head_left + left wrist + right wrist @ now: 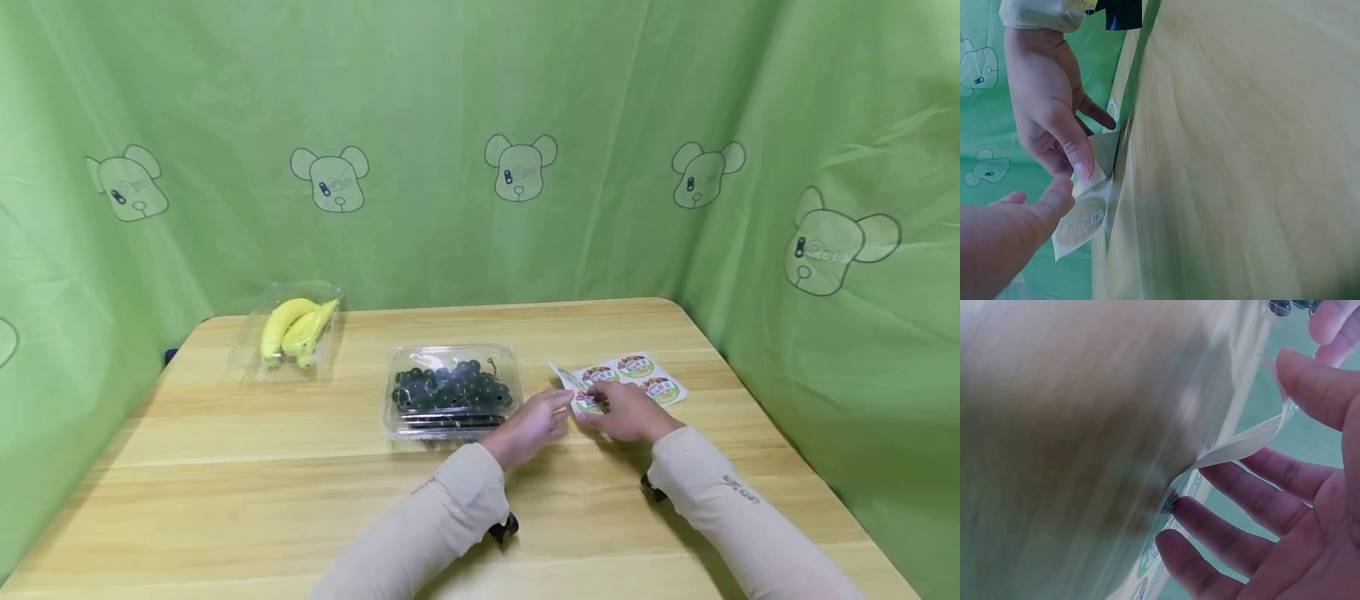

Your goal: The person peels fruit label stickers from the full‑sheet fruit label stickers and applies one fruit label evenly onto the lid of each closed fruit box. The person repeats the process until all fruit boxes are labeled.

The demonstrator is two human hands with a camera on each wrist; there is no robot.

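Note:
A white sheet of round, colorful fruit-print stickers [660, 390] lies on the right part of the table, its left end bent up. My right hand [626, 410] holds this bent end between thumb and fingers; in the right wrist view the fingers [1254, 481] spread beneath the curled paper. My left hand [534, 427] reaches in from the left, fingers fairly straight, its tips by the raised sticker [1082, 222] and close to the right fingertips. Left of the hands sits a clear plastic box [401, 354] of dark grapes [450, 387], lid closed.
Bananas [300, 329] lie in another clear plastic box [330, 287] at the far left of the wooden table [262, 483]. Green curtains [420, 83] with bear-head prints hang behind the table and along both sides.

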